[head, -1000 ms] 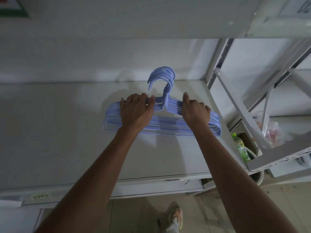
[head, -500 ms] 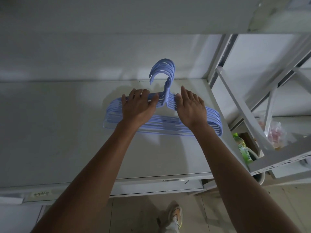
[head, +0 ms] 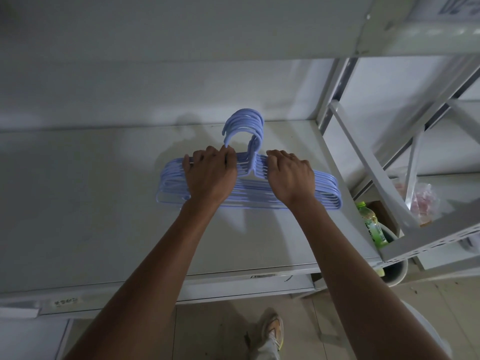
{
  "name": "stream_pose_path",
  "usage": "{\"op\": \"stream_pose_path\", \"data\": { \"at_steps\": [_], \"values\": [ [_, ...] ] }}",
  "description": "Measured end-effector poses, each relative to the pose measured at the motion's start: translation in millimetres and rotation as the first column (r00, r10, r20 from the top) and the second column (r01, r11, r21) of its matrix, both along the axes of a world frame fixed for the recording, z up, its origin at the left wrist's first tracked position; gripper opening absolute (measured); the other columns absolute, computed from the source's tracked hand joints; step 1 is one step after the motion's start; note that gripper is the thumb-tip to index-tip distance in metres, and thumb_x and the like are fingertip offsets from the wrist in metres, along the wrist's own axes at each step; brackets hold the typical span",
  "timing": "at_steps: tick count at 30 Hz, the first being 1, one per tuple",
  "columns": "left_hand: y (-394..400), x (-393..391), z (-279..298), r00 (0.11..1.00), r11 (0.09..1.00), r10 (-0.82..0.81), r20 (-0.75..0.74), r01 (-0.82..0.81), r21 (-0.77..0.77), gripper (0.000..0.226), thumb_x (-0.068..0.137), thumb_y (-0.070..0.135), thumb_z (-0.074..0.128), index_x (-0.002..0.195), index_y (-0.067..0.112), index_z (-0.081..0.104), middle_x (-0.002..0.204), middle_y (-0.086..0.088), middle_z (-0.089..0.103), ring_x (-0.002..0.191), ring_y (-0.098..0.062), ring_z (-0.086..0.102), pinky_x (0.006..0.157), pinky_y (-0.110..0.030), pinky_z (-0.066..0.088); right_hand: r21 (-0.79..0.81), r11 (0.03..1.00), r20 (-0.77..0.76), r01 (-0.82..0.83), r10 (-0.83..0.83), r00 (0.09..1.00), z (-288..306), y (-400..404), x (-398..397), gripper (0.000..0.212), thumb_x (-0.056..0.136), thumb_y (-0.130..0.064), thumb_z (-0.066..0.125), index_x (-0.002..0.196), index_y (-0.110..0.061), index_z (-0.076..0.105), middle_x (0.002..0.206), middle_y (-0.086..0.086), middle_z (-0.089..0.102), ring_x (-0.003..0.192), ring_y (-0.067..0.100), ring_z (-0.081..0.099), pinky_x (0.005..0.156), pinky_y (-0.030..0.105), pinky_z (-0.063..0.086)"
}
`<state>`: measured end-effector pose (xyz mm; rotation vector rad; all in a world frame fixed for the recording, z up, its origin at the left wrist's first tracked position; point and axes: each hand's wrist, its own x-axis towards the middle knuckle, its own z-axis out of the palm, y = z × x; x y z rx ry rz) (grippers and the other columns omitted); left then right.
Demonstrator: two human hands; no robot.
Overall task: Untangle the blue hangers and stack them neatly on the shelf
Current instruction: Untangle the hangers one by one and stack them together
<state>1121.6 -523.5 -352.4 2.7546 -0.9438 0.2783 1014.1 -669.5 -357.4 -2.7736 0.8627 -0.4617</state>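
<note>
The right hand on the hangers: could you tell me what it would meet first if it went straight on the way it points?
The right hand points toward the back of the shelf. Past the hangers it grips, the shelf looks bare up to the back wall, though depth is uncertain.

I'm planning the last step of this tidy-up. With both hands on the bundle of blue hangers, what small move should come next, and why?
Probably let go and lift both hands away. The pale blue plastic hangers already lie in one nested stack on the white metal shelf, hooks aligned and pointing to the back. The left hand and right hand grip their upper bars either side of the hooks.
</note>
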Motion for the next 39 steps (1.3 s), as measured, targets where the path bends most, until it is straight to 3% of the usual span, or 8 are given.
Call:
{"op": "stream_pose_path", "data": {
  "at_steps": [5,9,12,19,22,25,29,39],
  "values": [
    [2,21,-2,0.94,0.943,-0.304,0.156,0.274,0.187,0.026,0.094,0.007,0.037,0.111,0.002,0.056,0.086,-0.017,0.065,0.071,-0.038,0.062,0.063,-0.04,0.04,-0.242,0.968,-0.019,-0.059,0.056,0.998,3,3,-3,0.014,0.083,-0.002,0.048,0.071,-0.008,0.048,0.066,0.014,0.062,0.054,0.03,0.038,0.056,0.032,0.028],
    [11,18,-6,0.913,0.946,-0.315,0.26,0.281,0.16,0.024,0.087,0.009,0.046,0.093,0.0,0.067,0.061,-0.02,0.065,0.048,-0.036,0.06,0.05,-0.03,0.034,-0.38,0.924,0.009,-0.052,0.06,0.998,-3,9,-9,0.01,0.07,0.003,0.058,0.064,-0.005,0.054,0.051,0.014,0.053,0.049,0.022,0.028,0.05,0.026,0.027],
    [7,19,-9,0.901,0.943,-0.33,0.281,0.305,0.131,0.049,0.09,0.017,0.026,0.1,-0.003,0.07,0.068,-0.024,0.068,0.055,-0.039,0.063,0.052,-0.033,0.035,-0.376,0.924,-0.009,-0.063,0.064,0.998,-3,5,-7,0.014,0.072,0.002,0.057,0.065,-0.006,0.049,0.051,0.012,0.048,0.049,0.022,0.029,0.051,0.023,0.022],
    [-5,35,-11,0.892,0.931,-0.357,0.279,0.313,0.19,0.045,0.102,0.019,0.035,0.142,0.008,0.05,0.101,-0.021,0.07,0.084,-0.041,0.065,0.062,-0.039,0.036,-0.315,0.949,0.008,-0.03,0.034,0.999,-3,-10,9,0.021,0.084,-0.007,0.043,0.068,-0.012,0.031,0.056,0.009,0.048,0.051,0.029,0.038,0.051,0.022,0.012],
    [0,44,-13,0.88,0.92,-0.39,0.27,0.382,0.084,0.058,0.098,0.04,0.012,0.112,0.015,0.062,0.079,-0.016,0.069,0.063,-0.036,0.059,0.058,-0.036,0.037,-0.313,0.949,0.078,-0.034,0.061,0.995,-9,-15,12,0.028,0.088,-0.013,0.037,0.064,-0.014,0.023,0.053,0.009,0.05,0.05,0.03,0.038,0.05,0.023,0.014],
    [10,50,-13,0.847,0.875,-0.465,0.257,0.484,-0.013,0.052,0.098,0.052,0.019,0.085,0.013,0.052,0.06,-0.011,0.061,0.053,-0.038,0.057,0.051,-0.032,0.031,-0.236,0.972,0.123,-0.003,0.033,0.992,-12,-18,9,0.059,0.105,-0.047,0.017,0.061,-0.013,0.035,0.046,0.002,0.04,0.044,0.026,0.033,0.048,0.027,0.016],
    [7,61,-12,0.823,0.85,-0.518,0.232,0.526,0.032,0.059,0.099,0.06,0.019,0.09,0.012,0.051,0.06,-0.01,0.06,0.052,-0.038,0.056,0.049,-0.033,0.036,-0.241,0.95,0.102,-0.199,0.229,0.968,-11,-30,-2,0.064,0.098,-0.073,0.012,0.078,-0.021,0.043,0.049,-0.005,0.035,0.046,0.027,0.035,0.049,0.03,0.021],
    [8,72,-9,0.75,0.774,-0.631,0.2,0.627,0.092,0.06,0.098,0.064,0.023,0.099,0.01,0.049,0.061,-0.01,0.062,0.052,-0.037,0.059,0.05,-0.033,0.037,-0.403,0.847,-0.025,-0.348,0.37,0.929,-13,-42,-4,0.068,0.097,-0.071,0.021,0.098,-0.011,0.053,0.06,0.008,0.062,0.051,0.038,0.057,0.051,0.031,0.027]
  ]
}}
